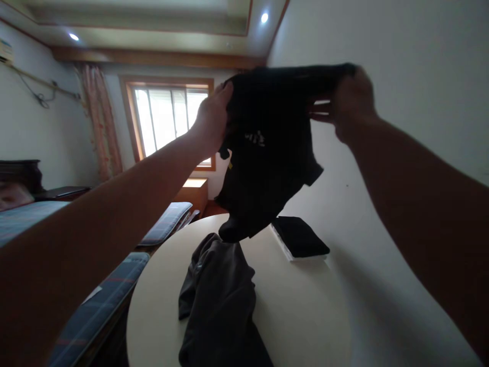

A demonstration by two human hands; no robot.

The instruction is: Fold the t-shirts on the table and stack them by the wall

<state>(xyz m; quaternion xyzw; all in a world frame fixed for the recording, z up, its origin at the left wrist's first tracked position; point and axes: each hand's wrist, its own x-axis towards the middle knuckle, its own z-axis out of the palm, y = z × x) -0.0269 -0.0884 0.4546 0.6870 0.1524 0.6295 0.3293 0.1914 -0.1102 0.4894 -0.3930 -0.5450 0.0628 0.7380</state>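
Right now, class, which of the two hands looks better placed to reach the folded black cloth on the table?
Probably the right hand: the folded black cloth lies toward its side of the table, while the left hand is across the hanging black garment. Both hands hold that garment.

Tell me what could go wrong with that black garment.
The black garment hangs from the left hand and right hand, so a corner might slip loose. Its lower end overlaps the grey garment in view and could drag it. Swinging, it might also disturb the folded black cloth near the edge of the table.
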